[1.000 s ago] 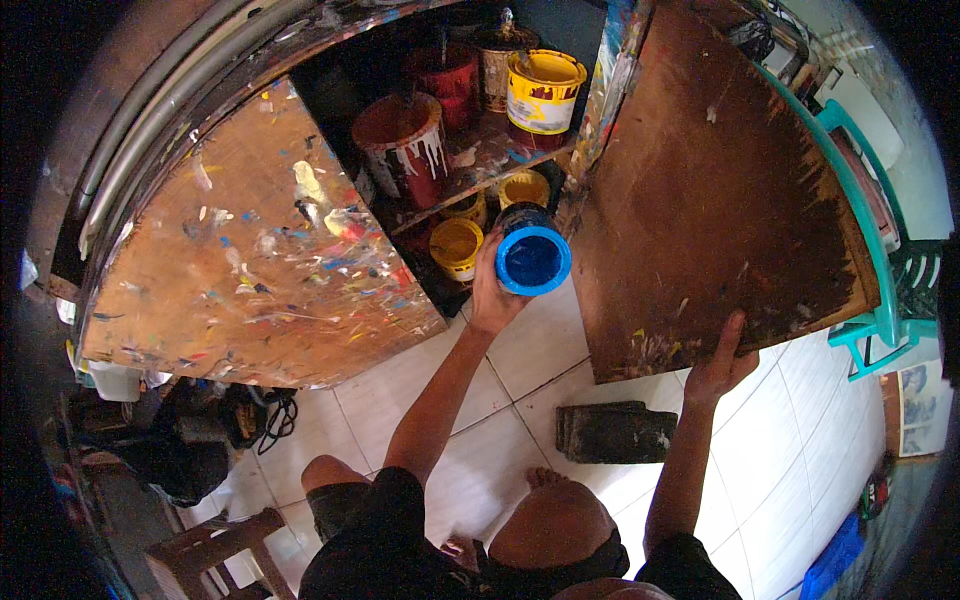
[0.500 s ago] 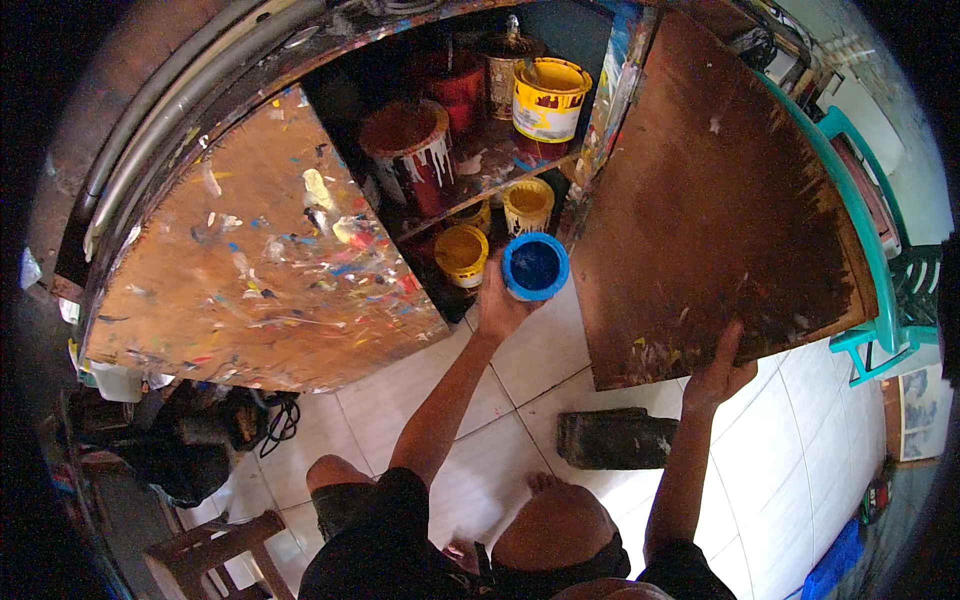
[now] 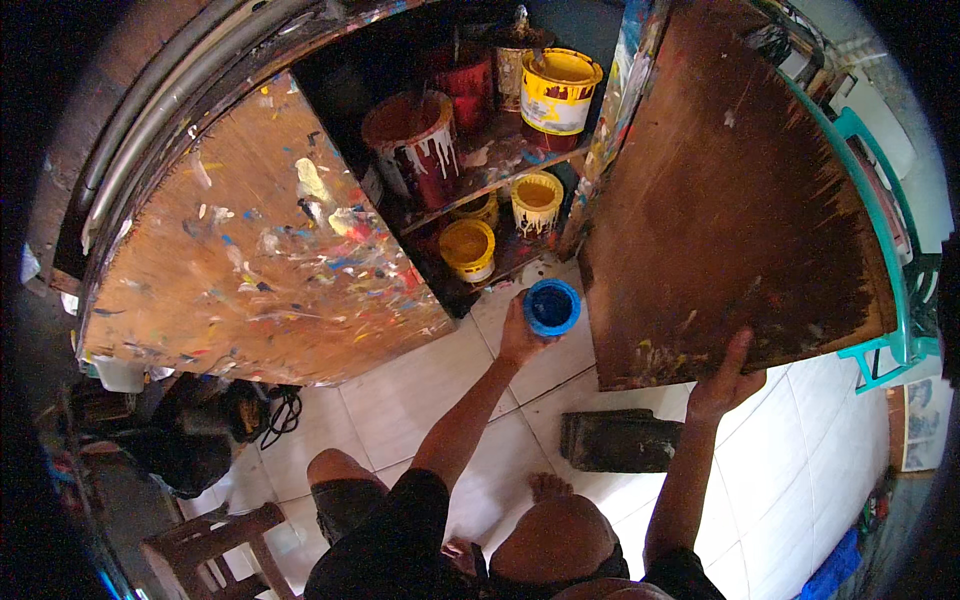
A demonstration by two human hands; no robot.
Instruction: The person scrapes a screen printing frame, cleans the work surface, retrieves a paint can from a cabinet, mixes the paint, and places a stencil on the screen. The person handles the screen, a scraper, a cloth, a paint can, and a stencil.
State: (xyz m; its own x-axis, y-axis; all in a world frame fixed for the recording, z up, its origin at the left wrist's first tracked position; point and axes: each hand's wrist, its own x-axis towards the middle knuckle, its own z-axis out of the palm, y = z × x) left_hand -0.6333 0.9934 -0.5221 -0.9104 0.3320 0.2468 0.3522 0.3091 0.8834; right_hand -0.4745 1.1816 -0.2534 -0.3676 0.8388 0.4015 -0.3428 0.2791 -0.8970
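In front of the cupboard's opening, my left hand (image 3: 519, 338) is closed around a small blue paint pot (image 3: 552, 308), its open top facing up with dark blue inside. My right hand (image 3: 722, 388) grips the lower edge of the brown right cupboard door (image 3: 725, 230), one finger lying over its face. Behind the pot, on the lower shelf, stand a yellow pot (image 3: 468, 250) and a cream pot with drips (image 3: 537, 204). The upper shelf holds a large yellow-rimmed can (image 3: 560, 92), a dark red can with white drips (image 3: 412, 150) and another red can (image 3: 462, 85).
The paint-smeared left door (image 3: 250, 260) stands open. A dark block (image 3: 620, 440) lies on the white tile floor (image 3: 480, 440) by my foot. A green plastic chair (image 3: 908, 330) is beyond the right door, and a wooden stool (image 3: 215, 550) is at lower left.
My left hand has drawn the blue paint pot down and slightly right, farther from the shelves. My right hand stays on the door edge, which has barely shifted.
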